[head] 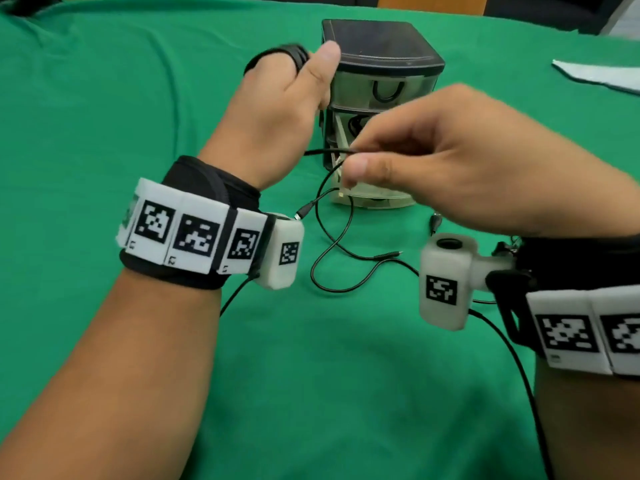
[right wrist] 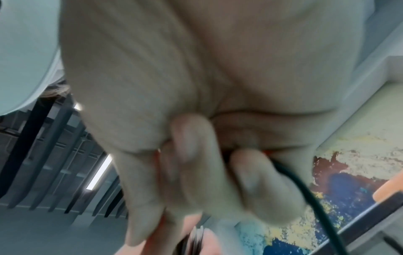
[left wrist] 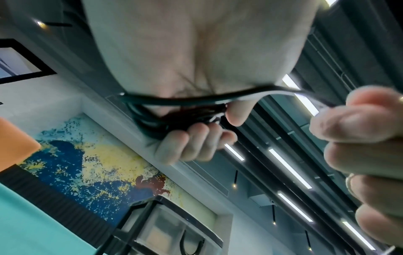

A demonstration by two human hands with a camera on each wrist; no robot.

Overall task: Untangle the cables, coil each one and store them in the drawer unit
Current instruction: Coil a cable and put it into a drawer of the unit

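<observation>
My left hand (head: 287, 84) is raised in front of the drawer unit (head: 379, 57) and grips a coil of black cable (head: 294, 53), whose loops (left wrist: 161, 122) wrap around the curled fingers. A strand of that cable (head: 325, 151) runs right to my right hand (head: 433, 157), which pinches it (right wrist: 309, 195) between thumb and fingertips. The loose tail (head: 332, 244) snakes over the green cloth below, ending in a plug (head: 303, 212). The unit has a black top and clear drawers; the upper drawer holds a dark cable (head: 388, 93), and a lower drawer (head: 367, 194) stands pulled out.
Green cloth (head: 138, 116) covers the table. Another small plug (head: 434, 223) lies near my right wrist. A white sheet (head: 599, 76) lies at the far right. Thin black leads run from both wrist cameras across the cloth.
</observation>
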